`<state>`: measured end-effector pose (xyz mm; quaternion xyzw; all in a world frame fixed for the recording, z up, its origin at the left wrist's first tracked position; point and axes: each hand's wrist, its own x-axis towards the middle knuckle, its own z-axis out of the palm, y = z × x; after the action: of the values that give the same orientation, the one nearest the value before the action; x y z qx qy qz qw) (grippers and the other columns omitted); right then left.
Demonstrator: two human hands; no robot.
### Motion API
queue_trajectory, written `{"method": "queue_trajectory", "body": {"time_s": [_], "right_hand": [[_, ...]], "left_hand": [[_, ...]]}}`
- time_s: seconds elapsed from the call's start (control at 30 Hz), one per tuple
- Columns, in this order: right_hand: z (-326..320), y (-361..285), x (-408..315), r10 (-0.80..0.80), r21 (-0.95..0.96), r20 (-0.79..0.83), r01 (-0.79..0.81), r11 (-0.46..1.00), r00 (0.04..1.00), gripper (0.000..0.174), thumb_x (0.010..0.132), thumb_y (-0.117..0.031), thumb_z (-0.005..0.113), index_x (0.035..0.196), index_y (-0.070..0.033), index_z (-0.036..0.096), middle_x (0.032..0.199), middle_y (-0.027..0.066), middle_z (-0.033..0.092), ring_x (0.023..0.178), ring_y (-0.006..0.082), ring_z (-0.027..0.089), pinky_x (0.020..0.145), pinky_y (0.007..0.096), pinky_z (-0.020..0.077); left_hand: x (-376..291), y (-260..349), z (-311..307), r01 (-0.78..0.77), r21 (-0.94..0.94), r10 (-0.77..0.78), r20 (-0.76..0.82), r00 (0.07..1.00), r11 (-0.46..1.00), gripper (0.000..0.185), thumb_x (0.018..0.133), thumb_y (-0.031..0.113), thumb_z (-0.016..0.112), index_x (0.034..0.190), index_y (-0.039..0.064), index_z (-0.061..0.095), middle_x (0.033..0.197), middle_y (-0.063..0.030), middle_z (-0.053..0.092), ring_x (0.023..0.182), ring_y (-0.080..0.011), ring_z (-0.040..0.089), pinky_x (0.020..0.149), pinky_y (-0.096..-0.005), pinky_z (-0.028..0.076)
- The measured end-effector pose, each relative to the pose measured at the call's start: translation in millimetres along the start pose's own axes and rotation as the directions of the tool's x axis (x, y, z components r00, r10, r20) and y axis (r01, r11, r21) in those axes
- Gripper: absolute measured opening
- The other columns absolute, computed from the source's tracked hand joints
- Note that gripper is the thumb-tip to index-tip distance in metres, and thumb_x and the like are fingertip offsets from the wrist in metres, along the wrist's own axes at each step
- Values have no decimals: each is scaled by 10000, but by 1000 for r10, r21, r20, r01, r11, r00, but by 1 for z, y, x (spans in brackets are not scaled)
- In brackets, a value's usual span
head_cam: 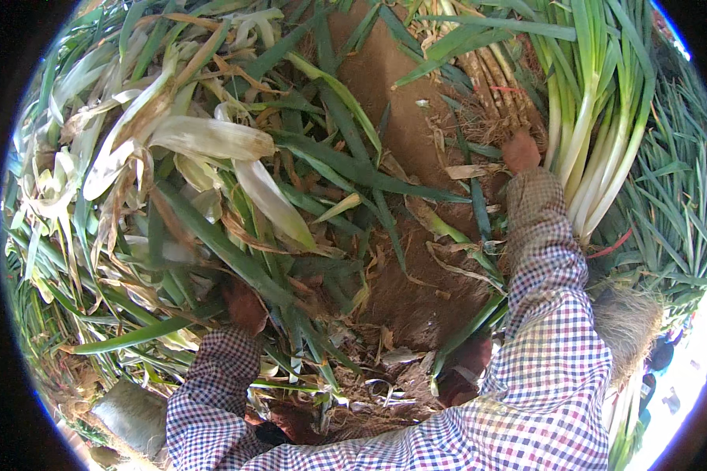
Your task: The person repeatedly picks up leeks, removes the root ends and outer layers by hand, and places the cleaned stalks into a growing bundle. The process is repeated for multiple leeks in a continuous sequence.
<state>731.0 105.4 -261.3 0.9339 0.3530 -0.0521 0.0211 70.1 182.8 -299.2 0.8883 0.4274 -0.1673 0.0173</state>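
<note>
My right hand (521,152) is at the upper right, against the root end of a bunch of soil-brown stalks (495,82) with a red tie round it; its fingers are mostly hidden. Beside that arm stand scallions with cleaned white stems (610,159). On the left, my left hand (246,306) is low among long green leaves and is partly in shadow; whether it holds any of them does not show. Above it lies a heap of peeled pale leaf sheaths (212,138) and dry brown leaves.
Bare brown soil (389,112) runs between the heaps, strewn with leaf scraps. A dense pile of green leaves (677,194) lines the right side. A fibrous bundle (627,329) lies by my right elbow, and a grey block-like object (132,415) sits at the lower left.
</note>
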Motion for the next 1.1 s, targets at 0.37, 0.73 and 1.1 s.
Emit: {"method": "queue_trajectory", "body": {"time_s": [0.37, 0.73, 1.1], "right_hand": [[-94, -83, 16, -122, -88, 141, 135, 987, 982, 826, 788, -476, 659, 1422, -98, 290, 1464, 202, 283, 1339, 411, 261, 1022, 605, 268], [-80, -71, 84, 15, -131, 270, 21, 991, 963, 556, 799, -443, 665, 1135, -18, 541, 1162, 180, 599, 1050, 324, 587, 806, 466, 498], [-89, -171, -15, -352, 22, -45, 353, 935, 935, 341, 856, -329, 513, 732, -66, 690, 664, 160, 653, 632, 325, 654, 607, 449, 511]], "left_hand": [[-3, -22, 21, 132, -538, -40, 180, 983, 832, 658, 881, 489, 498, 1429, 168, 327, 1482, -174, 254, 1342, -374, 249, 1023, -654, 198], [11, -10, -27, 113, -345, -14, 277, 961, 932, 630, 865, 335, 585, 1404, 104, 357, 1456, -213, 259, 1329, -415, 268, 999, -694, 230], [16, 3, -29, 170, -215, -80, 376, 923, 962, 644, 918, 427, 485, 1432, 101, 274, 1480, -194, 221, 1366, -383, 196, 1054, -669, 141]]}}
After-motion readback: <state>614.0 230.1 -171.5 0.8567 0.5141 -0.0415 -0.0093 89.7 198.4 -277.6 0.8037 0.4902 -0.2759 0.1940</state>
